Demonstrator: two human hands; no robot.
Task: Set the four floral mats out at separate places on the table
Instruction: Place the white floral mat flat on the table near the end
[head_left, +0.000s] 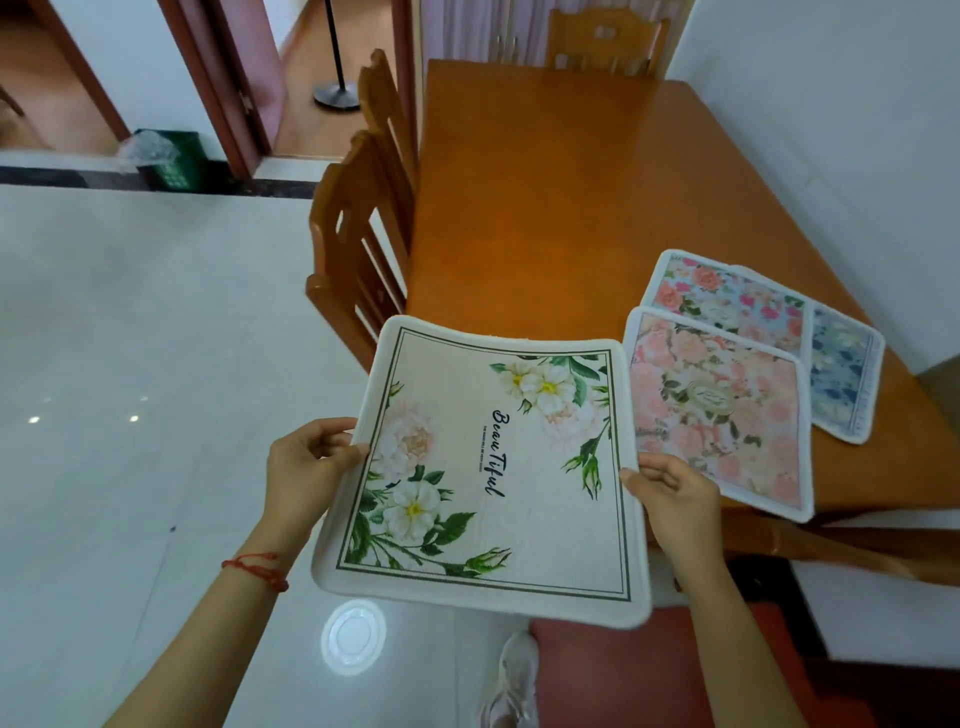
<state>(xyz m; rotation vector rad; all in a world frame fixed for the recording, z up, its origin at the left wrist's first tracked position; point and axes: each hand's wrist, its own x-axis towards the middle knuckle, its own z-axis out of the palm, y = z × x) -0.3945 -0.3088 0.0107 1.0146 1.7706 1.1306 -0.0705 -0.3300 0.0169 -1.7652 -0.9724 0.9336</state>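
I hold a cream mat (483, 467) with white flowers and the word "Beautiful" flat in the air, off the near left corner of the orange wooden table (545, 197). My left hand (306, 467) pinches its left edge and my right hand (675, 493) grips its right edge. Three more mats lie overlapped at the table's near right. On top is a pink rose mat (727, 415). Behind it sits a mat with pink and red flowers on blue (727, 296). Partly beneath these lies a blue floral mat (844, 374).
Two wooden chairs (358, 249) stand along the table's left side and another chair (605, 44) at its far end. A white wall runs close along the right. A red seat cushion (649, 670) is below me. A green bin (171, 156) stands by the doorway.
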